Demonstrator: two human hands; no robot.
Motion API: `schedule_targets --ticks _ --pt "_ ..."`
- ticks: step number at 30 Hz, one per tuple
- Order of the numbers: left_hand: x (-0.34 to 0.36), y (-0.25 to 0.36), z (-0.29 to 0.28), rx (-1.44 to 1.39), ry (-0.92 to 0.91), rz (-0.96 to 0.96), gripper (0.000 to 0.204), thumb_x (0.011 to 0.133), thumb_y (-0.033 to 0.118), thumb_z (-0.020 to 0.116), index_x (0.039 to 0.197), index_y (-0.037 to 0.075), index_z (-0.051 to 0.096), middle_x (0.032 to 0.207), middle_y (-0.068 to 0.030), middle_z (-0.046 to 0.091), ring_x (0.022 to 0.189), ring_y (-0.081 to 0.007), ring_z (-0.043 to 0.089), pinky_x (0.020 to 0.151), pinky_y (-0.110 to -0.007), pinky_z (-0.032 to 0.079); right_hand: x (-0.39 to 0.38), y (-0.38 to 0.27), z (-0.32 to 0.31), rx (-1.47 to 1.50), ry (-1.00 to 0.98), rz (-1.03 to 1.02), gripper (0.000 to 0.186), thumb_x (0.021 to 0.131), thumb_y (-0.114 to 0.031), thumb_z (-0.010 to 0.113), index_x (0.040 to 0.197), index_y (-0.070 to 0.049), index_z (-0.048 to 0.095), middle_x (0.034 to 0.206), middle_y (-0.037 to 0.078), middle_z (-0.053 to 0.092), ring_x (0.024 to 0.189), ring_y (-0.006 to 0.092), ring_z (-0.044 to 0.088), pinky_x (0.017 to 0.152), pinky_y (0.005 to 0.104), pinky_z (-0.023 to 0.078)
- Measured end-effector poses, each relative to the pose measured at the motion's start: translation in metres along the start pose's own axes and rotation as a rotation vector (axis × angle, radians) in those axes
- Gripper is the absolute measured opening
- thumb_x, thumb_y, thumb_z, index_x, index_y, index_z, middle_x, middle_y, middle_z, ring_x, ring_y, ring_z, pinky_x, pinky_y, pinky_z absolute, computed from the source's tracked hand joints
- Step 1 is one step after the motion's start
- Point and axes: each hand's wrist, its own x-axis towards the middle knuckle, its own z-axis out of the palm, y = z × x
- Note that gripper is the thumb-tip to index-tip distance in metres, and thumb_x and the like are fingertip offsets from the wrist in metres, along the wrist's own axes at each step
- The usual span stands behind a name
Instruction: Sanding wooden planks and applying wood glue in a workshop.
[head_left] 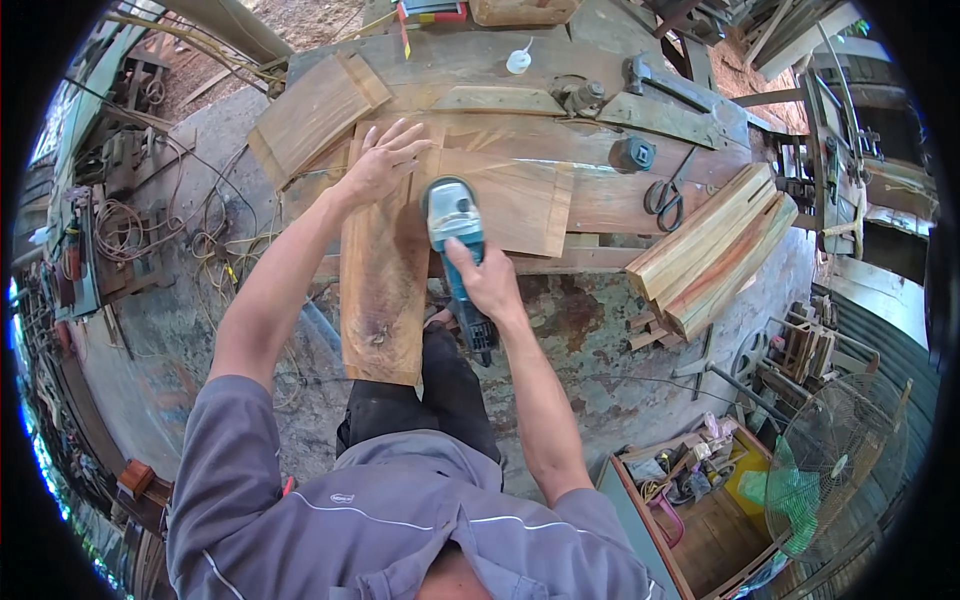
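My right hand (490,285) is wrapped around the teal body of an angle grinder (455,212). The grinder's grey head points away from me, over the right edge of a long wooden board (385,285); whether its disc touches the wood is hidden. That board runs from the workbench toward my lap, brown with a dark knot near its close end. My left hand (382,168) rests on the far end of the board, fingers spread and holding nothing. Just right of the grinder head lies a wide wooden panel (520,200), flat on the bench.
Another wooden panel (315,115) lies at the far left. Black scissors (668,195), a tape measure (635,153) and a white bottle (519,60) sit on the bench. Stacked timber (710,250) stands on the right, with a wire fan (835,460) and a cluttered drawer (700,540) lower right.
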Motion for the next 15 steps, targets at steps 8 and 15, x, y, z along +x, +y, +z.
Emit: schedule_targets --ticks 8,15 --pt "-0.003 -0.001 -0.001 -0.026 -0.017 -0.011 0.043 0.104 0.026 0.054 0.146 0.019 0.055 0.164 -0.0075 0.036 0.156 -0.0315 0.019 0.123 -0.06 0.008 -0.022 0.043 -0.062 0.591 0.175 0.179 0.052 0.104 -0.051 0.053 0.112 0.0 0.062 0.081 0.007 0.065 0.067 0.0162 0.067 0.064 0.0319 0.059" --pt "0.003 0.003 -0.004 -0.019 -0.053 -0.016 0.042 0.105 0.025 0.053 0.146 0.02 0.055 0.164 -0.0071 0.035 0.156 -0.031 0.019 0.123 -0.059 0.007 0.001 0.009 -0.008 0.07 0.038 0.039 0.07 0.092 -0.062 0.062 0.116 0.003 0.066 0.097 0.028 0.072 0.094 0.0393 0.072 0.085 0.046 0.053"
